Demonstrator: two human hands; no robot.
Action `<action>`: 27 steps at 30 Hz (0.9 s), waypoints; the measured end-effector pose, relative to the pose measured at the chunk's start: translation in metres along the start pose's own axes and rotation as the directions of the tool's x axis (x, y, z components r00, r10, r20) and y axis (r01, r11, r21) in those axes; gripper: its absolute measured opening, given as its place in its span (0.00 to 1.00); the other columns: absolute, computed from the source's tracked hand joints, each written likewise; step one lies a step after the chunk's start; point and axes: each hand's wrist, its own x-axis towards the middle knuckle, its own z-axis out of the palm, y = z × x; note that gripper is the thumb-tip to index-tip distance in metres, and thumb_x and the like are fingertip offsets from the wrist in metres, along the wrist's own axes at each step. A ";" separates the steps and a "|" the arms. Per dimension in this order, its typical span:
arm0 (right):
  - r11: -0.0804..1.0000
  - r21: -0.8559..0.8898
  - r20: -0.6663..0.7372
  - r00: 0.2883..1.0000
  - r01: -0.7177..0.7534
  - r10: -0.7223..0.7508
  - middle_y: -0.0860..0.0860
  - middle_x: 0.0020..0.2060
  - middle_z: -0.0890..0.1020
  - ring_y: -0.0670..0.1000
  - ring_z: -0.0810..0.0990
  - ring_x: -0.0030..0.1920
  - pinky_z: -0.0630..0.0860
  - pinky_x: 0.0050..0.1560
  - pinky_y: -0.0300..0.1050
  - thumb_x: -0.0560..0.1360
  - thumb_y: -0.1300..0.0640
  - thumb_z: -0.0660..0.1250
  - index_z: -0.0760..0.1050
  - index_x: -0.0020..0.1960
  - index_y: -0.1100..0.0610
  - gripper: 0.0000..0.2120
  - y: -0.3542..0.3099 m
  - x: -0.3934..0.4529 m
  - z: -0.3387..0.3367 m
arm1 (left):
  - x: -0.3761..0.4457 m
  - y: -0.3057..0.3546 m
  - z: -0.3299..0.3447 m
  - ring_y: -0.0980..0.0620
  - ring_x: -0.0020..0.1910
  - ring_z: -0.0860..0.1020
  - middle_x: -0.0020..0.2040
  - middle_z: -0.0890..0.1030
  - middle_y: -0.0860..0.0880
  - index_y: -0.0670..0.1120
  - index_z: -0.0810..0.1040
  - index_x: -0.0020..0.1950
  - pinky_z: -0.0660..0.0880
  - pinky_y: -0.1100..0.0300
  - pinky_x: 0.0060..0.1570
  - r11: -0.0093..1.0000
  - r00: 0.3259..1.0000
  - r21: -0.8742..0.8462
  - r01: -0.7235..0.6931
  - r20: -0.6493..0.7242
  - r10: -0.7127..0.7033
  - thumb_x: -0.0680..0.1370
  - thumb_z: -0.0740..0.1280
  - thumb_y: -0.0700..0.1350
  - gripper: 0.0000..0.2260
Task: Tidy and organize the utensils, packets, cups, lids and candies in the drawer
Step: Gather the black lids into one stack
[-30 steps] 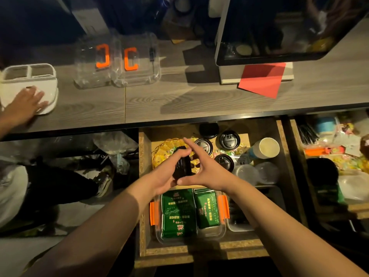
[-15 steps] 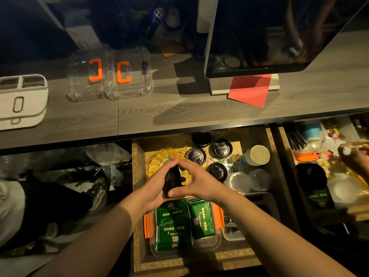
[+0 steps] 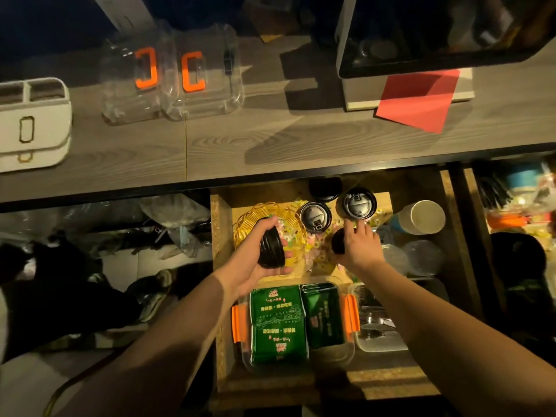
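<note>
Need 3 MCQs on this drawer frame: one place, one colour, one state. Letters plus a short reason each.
1. Where do the green packets lie?
A. in the clear container with orange clips
B. in the yellow basket
C. on the countertop

2. What colour is the paper under the monitor?
A. blue
B. red
C. white

3. What is the left hand doing?
A. resting flat on the counter
B. hanging idle
C. gripping a stack of black lids

Key: 1 A, packets sit between the orange clips at the drawer front. 2 B, it shows red on the grey counter. 3 C, fingers curl round the stack over the yellow basket.
</note>
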 end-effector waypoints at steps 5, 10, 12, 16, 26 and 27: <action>0.982 -0.185 0.084 0.996 0.022 -0.007 0.62 0.76 0.57 0.65 0.60 0.75 0.60 0.74 0.60 0.72 0.44 0.72 0.44 0.79 0.55 0.49 0.000 0.020 0.021 | 0.009 -0.006 -0.003 0.43 0.52 0.80 0.57 0.76 0.40 0.47 0.75 0.65 0.81 0.51 0.40 1.000 1.000 -0.018 0.003 0.005 -0.003 0.78 0.65 0.60 0.22; 0.963 -0.268 0.104 0.995 0.029 -0.001 0.62 0.76 0.57 0.65 0.59 0.75 0.61 0.73 0.60 0.73 0.46 0.72 0.47 0.79 0.54 0.46 0.002 0.027 0.029 | 0.014 -0.014 -0.004 0.43 0.51 0.80 0.57 0.77 0.40 0.45 0.73 0.68 0.81 0.52 0.39 0.998 1.000 -0.062 0.002 0.006 -0.002 0.72 0.68 0.61 0.30; 0.960 -0.279 0.121 0.993 0.031 0.003 0.63 0.77 0.54 0.67 0.55 0.76 0.58 0.75 0.61 0.74 0.47 0.71 0.45 0.79 0.52 0.45 0.005 0.029 0.032 | 0.015 -0.017 -0.004 0.43 0.52 0.80 0.58 0.77 0.39 0.45 0.72 0.71 0.81 0.52 0.38 0.997 1.000 -0.081 -0.004 -0.001 0.004 0.72 0.68 0.61 0.32; 0.968 -0.246 0.137 0.990 0.057 -0.023 0.62 0.77 0.54 0.66 0.62 0.73 0.65 0.71 0.60 0.74 0.49 0.72 0.45 0.79 0.51 0.45 0.009 0.030 0.038 | 0.017 -0.021 -0.005 0.44 0.52 0.80 0.60 0.76 0.38 0.46 0.72 0.71 0.81 0.54 0.37 0.995 1.000 -0.096 -0.015 0.003 0.015 0.71 0.68 0.61 0.32; 0.706 0.708 -0.037 0.999 0.028 -0.002 0.55 0.68 0.68 0.58 0.72 0.66 0.73 0.66 0.58 0.65 0.45 0.76 0.58 0.74 0.50 0.44 -0.024 -0.016 -0.017 | 0.000 -0.014 0.002 0.44 0.51 0.79 0.57 0.76 0.40 0.47 0.73 0.67 0.80 0.52 0.39 0.997 0.998 -0.041 -0.067 -0.019 0.066 0.71 0.68 0.60 0.29; 0.563 0.826 -0.032 0.999 0.039 -0.022 0.53 0.67 0.70 0.57 0.74 0.64 0.75 0.65 0.57 0.64 0.44 0.77 0.60 0.72 0.48 0.42 -0.031 -0.031 -0.029 | -0.003 -0.013 0.003 0.44 0.52 0.79 0.57 0.76 0.40 0.48 0.73 0.67 0.81 0.51 0.41 0.997 0.997 -0.026 -0.074 -0.009 0.074 0.73 0.68 0.60 0.26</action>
